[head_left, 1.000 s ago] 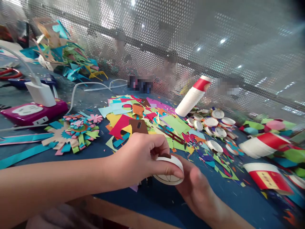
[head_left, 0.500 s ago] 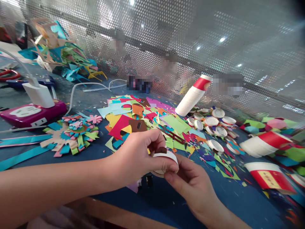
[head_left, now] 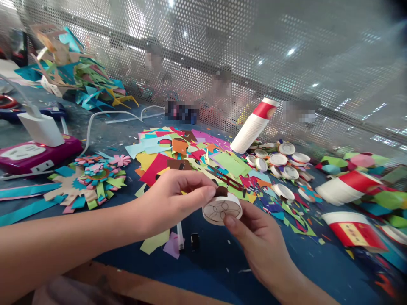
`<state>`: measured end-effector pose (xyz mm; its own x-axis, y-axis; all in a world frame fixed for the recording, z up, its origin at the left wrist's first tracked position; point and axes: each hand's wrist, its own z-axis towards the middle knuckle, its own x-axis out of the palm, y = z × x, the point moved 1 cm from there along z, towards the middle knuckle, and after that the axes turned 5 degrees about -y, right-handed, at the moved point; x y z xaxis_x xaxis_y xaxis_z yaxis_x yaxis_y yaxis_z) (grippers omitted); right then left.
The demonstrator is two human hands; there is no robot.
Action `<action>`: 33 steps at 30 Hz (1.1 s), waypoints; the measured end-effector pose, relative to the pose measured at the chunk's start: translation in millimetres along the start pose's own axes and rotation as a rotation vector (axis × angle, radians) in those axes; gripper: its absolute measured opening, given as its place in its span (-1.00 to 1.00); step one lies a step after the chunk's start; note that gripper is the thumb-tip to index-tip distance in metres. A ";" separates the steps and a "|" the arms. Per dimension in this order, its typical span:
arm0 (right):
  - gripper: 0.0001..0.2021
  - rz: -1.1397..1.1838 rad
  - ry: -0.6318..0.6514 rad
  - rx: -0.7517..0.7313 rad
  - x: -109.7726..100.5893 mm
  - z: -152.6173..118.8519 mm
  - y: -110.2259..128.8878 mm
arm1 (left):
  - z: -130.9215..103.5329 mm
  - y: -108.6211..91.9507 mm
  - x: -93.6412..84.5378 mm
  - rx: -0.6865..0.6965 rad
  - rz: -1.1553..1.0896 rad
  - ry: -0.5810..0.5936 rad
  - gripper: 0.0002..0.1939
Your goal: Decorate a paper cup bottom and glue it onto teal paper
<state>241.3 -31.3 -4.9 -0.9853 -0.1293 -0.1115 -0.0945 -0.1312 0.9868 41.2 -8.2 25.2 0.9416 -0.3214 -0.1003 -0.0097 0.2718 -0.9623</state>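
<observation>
My right hand (head_left: 254, 237) grips a cut-off paper cup bottom (head_left: 219, 208), a shallow white disc with petal-like loops drawn in dark line on its face. The thumb lies on the face and the fingers are behind the rim. A small brown paper piece (head_left: 221, 191) stands up at the disc's top edge. My left hand (head_left: 181, 195) is just left of the brown piece, thumb and fingers closed together. Whether its fingertips hold anything is hidden. Below the disc, a small black object (head_left: 195, 242) lies on the blue table beside a purple paper scrap (head_left: 172, 245).
Coloured paper scraps (head_left: 159, 169) spread behind my hands. Cut cup bottoms (head_left: 278, 159) and a leaning stack of paper cups (head_left: 251, 129) stand farther back. More cups (head_left: 351, 233) lie right. A paper flower (head_left: 95, 176) and purple power strip (head_left: 44, 156) with a white charger are left.
My left thumb has come off the disc's face and the hand has drawn back leftward, uncovering the drawn loops. My right hand keeps its hold. The view has shifted slightly.
</observation>
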 end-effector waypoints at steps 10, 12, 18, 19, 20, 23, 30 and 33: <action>-0.81 0.047 0.022 0.029 2.8 0.3 2.7 | 1.7 1.6 2.6 -0.030 -0.084 -0.042 -0.85; -0.84 0.022 0.026 0.017 2.4 0.5 4.1 | 1.9 1.5 3.5 -0.060 -0.124 -0.039 -0.87; -0.92 -0.227 -0.052 -0.244 -3.0 1.0 9.9 | 1.8 0.1 -0.4 0.019 -0.048 -0.040 -0.95; -0.91 -0.316 -0.082 -0.335 -5.1 1.0 11.0 | 1.7 -0.3 -1.9 0.086 -0.003 -0.040 -0.98; -0.86 -0.406 -0.103 -0.443 -7.3 0.9 12.3 | 1.4 -0.8 -3.5 0.180 0.054 -0.038 -0.97; -0.67 -0.636 -0.114 -0.825 -14.2 -1.0 18.7 | -0.2 -3.1 -7.8 0.520 0.256 -0.050 -0.86; -0.74 -0.916 -0.014 -1.277 -31.8 -17.5 38.8 | -3.6 -14.6 -15.7 0.953 0.581 -0.043 -0.84; -0.79 -1.022 -0.055 -1.304 -37.3 -22.6 41.9 | -6.5 -17.5 -19.3 1.021 0.677 -0.031 -0.85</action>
<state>277.3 -54.2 38.0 -0.6014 0.5518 -0.5778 -0.5168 -0.8202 -0.2455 21.0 -12.6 42.3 0.8567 0.1783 -0.4840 -0.2447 0.9665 -0.0770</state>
